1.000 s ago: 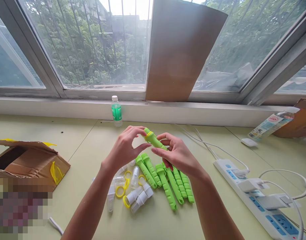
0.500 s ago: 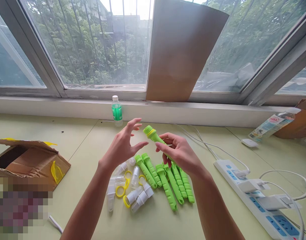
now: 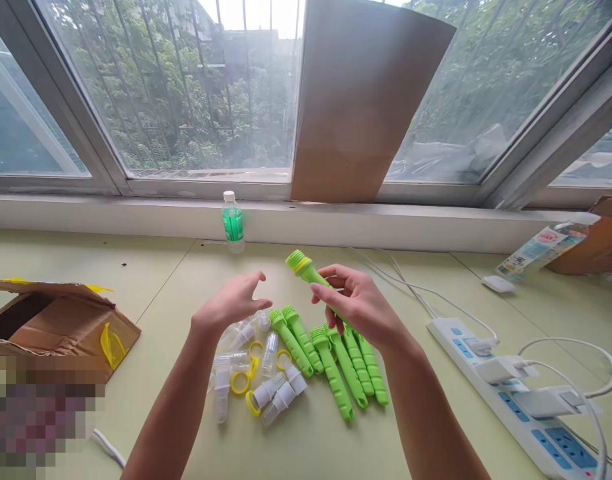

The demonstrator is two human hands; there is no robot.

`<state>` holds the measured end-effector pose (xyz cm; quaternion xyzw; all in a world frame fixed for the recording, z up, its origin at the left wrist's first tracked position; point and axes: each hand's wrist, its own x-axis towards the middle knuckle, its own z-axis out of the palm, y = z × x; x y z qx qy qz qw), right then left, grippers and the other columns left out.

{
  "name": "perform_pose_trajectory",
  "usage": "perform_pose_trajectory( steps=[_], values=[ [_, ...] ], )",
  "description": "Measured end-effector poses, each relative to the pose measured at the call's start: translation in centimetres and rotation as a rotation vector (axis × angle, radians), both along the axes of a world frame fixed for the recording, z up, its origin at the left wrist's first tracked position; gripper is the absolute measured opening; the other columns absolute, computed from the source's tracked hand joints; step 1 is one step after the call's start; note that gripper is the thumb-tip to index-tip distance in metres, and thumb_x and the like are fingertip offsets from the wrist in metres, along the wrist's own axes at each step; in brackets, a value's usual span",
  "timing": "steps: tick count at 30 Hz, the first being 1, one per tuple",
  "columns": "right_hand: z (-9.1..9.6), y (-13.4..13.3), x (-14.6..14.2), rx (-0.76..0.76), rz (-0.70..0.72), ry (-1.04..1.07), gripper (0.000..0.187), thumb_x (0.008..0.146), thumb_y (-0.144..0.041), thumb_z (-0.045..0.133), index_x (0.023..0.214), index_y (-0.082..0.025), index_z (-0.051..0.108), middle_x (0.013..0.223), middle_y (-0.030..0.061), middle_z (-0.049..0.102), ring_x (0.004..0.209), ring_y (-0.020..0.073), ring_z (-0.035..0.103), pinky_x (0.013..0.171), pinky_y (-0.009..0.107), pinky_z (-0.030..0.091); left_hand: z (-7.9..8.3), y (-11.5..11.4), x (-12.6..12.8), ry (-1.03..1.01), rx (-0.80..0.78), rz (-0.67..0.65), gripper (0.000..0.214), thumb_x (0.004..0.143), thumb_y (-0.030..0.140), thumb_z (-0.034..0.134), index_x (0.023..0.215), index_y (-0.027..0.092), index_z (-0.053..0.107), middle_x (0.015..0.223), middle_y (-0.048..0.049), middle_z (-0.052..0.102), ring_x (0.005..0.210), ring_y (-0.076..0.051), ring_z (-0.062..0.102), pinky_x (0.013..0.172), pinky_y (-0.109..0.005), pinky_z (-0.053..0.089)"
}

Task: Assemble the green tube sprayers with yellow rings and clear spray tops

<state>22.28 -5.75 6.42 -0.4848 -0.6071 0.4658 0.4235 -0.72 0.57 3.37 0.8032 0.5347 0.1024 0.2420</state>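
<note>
My right hand (image 3: 353, 297) grips a green plastic tube handle (image 3: 313, 275) with a threaded end and a yellow ring just below the thread. That end tilts up toward the far left. My left hand (image 3: 236, 297) holds nothing; its thumb and fingers are apart above the far edge of a pile of clear parts. In the pile lie clear ribbed tubes with white collars (image 3: 281, 399) and several yellow rings (image 3: 240, 383). More green tube handles (image 3: 336, 380) lie side by side on the table under my right hand.
An opened cardboard box (image 3: 71, 320) lies at the left. A green-labelled bottle (image 3: 233, 223) stands by the window ledge. On the right are a power strip (image 3: 506, 393) with plugs and cables, a tilted bottle (image 3: 543, 247) and a white adapter (image 3: 499, 284).
My left hand has dropped and drawn back from the green handle's threaded end, toward the clear parts. My right hand keeps the handle in almost the same place.
</note>
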Motion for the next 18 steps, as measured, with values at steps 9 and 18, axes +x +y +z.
perform_pose_trajectory(
  steps=[9,18],
  values=[
    [0.0,0.1,-0.1,0.002,0.009,-0.018,0.027,0.084,-0.042,0.066,0.094,-0.018,0.059,0.078,0.0011,0.064,0.043,0.0088,0.057,0.034,0.018,0.042,-2.0,-0.1,3.1,0.269,0.011,-0.112,0.018,0.071,0.019,0.066,0.087,0.018,0.058,0.087,-0.007,0.065,0.082,-0.024,0.063,0.066,-0.03,0.046],
    [0.2,-0.1,0.1,0.0,0.003,-0.019,0.03,0.083,-0.044,0.066,0.094,-0.017,0.059,0.078,0.002,0.064,0.043,0.0087,0.056,0.034,0.018,0.042,-1.4,0.1,1.7,0.19,0.04,-0.131,0.015,0.078,0.018,0.054,0.093,0.022,0.053,0.089,-0.0039,0.064,0.08,-0.019,0.061,0.061,-0.026,0.045]
  ],
)
